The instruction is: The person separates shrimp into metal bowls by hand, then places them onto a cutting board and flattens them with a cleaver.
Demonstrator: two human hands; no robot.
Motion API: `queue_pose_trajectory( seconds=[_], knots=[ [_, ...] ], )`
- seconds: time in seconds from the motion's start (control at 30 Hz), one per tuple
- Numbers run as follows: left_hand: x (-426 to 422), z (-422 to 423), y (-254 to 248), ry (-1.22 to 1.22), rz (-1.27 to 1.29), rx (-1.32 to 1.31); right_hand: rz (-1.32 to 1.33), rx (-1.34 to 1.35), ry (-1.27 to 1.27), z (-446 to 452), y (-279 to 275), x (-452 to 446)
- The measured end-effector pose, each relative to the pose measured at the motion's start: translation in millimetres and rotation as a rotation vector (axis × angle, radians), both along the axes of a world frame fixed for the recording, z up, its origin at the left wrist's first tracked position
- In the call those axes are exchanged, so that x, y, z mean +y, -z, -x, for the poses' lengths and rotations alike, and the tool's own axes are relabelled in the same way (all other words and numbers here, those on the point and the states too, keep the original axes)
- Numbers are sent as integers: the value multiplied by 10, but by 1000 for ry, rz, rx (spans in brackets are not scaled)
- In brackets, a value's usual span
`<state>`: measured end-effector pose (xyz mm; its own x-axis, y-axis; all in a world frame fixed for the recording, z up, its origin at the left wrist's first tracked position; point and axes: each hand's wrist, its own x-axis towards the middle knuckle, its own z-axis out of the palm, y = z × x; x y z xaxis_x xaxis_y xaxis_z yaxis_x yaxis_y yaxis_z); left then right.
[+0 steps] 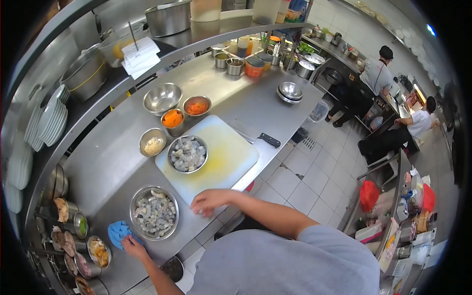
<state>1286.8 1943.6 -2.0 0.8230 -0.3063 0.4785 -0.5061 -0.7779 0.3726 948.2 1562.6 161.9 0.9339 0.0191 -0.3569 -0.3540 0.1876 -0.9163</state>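
Note:
My left hand (132,245) is at a crumpled blue cloth (119,233) on the steel counter, its fingers closed on the cloth's near edge. Just right of the cloth stands a large steel bowl of raw shrimp (155,213). My right hand (209,200) hangs over the near corner of the white cutting board (231,162), fingers loosely bent and apart, slightly blurred, with nothing visible in them. On the board sits a smaller steel bowl of peeled shrimp (188,154). A knife (269,140) with a black handle lies across the board's far right edge.
Behind the board stand bowls of chopped garlic (153,143), orange slices (172,118) and orange shreds (197,106), plus a bare steel bowl (162,99). Food containers (100,251) line the left end. A steel shelf overhangs the counter's back. Two people (378,76) work across the tiled aisle.

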Motion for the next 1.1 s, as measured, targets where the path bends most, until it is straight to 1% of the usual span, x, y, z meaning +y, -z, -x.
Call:
queue_pose_trajectory(
  seconds=[0.03,0.07,0.13,0.2,0.27,0.33,0.37,0.43,0.47,0.5,0.53,0.57,0.6,0.63,0.67,0.7,0.73,0.77,0.8,0.83,0.87,0.9,0.93,1.0,1.03,1.07,1.1],
  knots=[
    [13,-67,41,15,25,-11,-1,15,48,209,-148,-219],
    [12,-110,-40,14,24,-16,-3,29,93,430,-305,-459],
    [38,-166,-274,-98,598,557,-9,45,343,842,-268,-1018],
    [92,-442,-186,-163,1058,475,88,45,617,1255,-177,-1634],
    [1,-491,-534,-162,1062,303,-19,8,959,1708,148,-2366],
    [-503,-180,-1207,-179,1238,237,-21,33,1261,2130,242,-3001],
    [-775,2,-1546,-187,1236,229,1,13,1329,2360,347,-3346],
    [-1322,354,-2038,-98,1360,165,34,20,1461,2768,424,-3965],
    [-1624,544,-2173,-103,1355,154,43,46,1527,2931,432,-4257],
    [-1938,742,-2294,-47,1336,123,34,44,1519,3092,463,-4550],
    [-2265,937,-2388,8,1316,92,129,71,1576,3241,503,-4847],
    [-2632,1100,-2362,98,1371,58,225,98,1631,3339,541,-5117],
    [-3019,1271,-2308,132,1374,89,215,99,1625,3402,554,-5357],
    [-3420,1469,-2243,165,1372,126,347,133,1590,3489,566,-5551],
    [-3865,1719,-2140,204,1298,237,479,171,1548,3589,581,-5733],
    [-4320,2045,-2077,237,1224,345,485,198,1481,3685,683,-6013],
    [-4790,2515,-2120,257,1141,401,482,199,1468,3726,692,-6143],
    [-5156,2821,-2018,314,1046,455,578,323,1453,3713,674,-6279],
    [-5487,3161,-1941,395,1038,572,673,441,1432,3668,653,-6407],
    [-5747,3410,-1840,451,923,616,669,425,1414,3643,628,-6498],
    [-5965,3620,-1778,539,934,813,909,468,1352,3639,610,-6554],
    [-6140,3780,-1727,626,817,881,1148,502,1275,3619,633,-6604],
    [-6310,3923,-1659,665,769,941,1144,480,1243,3612,708,-6698],
    [-6609,4141,-1587,740,634,1038,703,512,1090,3558,869,-6892],
    [-6743,4216,-1586,781,542,1077,708,500,1059,3468,842,-6841],
    [-6875,4285,-1597,756,556,1071,581,411,1134,3420,739,-6727],
    [-6995,4347,-1598,784,449,1096,450,327,1204,3384,655,-6628]
  ],
)
